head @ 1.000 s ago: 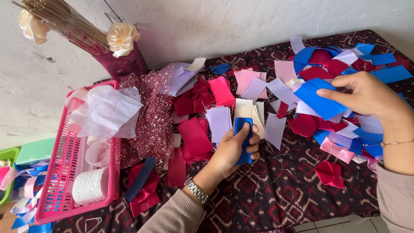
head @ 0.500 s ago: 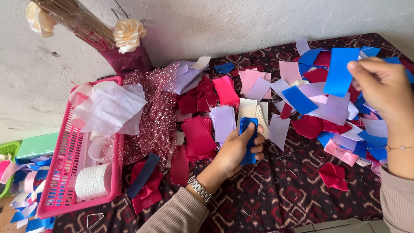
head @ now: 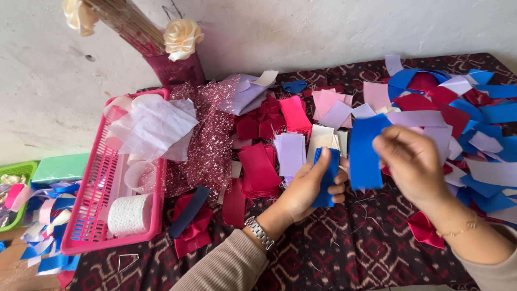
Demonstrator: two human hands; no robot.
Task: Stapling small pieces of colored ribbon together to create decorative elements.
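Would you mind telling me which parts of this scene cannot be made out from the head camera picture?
- How many blue strips the left hand holds: fingers and palm cover the stack.
- Right hand fingertips on the blue ribbon piece: turned away from the head camera.
- Green tray: cut off by the left edge.
- Contents of the pink basket: partly hidden under white fabric.
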